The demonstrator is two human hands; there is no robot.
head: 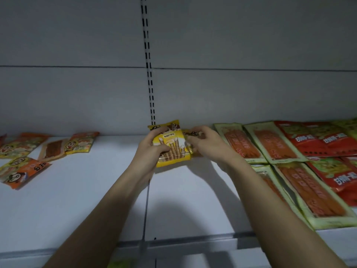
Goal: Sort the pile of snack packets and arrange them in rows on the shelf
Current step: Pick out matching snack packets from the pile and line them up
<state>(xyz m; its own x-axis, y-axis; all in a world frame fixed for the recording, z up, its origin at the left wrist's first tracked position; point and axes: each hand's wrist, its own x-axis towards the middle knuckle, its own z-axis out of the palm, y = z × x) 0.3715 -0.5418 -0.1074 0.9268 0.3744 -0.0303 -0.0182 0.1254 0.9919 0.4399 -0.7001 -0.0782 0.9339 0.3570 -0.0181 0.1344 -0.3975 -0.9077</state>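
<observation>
At mid-shelf point(77, 200), below the slotted upright point(148, 74), our left hand point(152, 147) grips a yellow wafer-roll packet point(172, 144); our right hand point(204, 144) pinches a second packet point(190, 133) behind it. Right of the upright lie green-edged packets point(274, 144) and red packets point(316, 138); left of it, loose orange packets point(21, 171).

Yellow snack packet point(172, 145), printed with rolled wafer sticks, held upright and slightly tilted above the white shelf point(77, 200), at shelf centre near the back wall. Second yellow packet point(190, 140) just behind it, mostly hidden. Left of the yellow packet, well apart: loose scatter of orange-yellow cartoon-face packets point(21, 169), lying flat at mixed angles, some overlapping. Right of the yellow packet, near: green-bordered packets of orange sticks point(274, 144), flat in rows. Beyond those, red packets point(320, 140), flat, overlapping, at the shelf's right end.
</observation>
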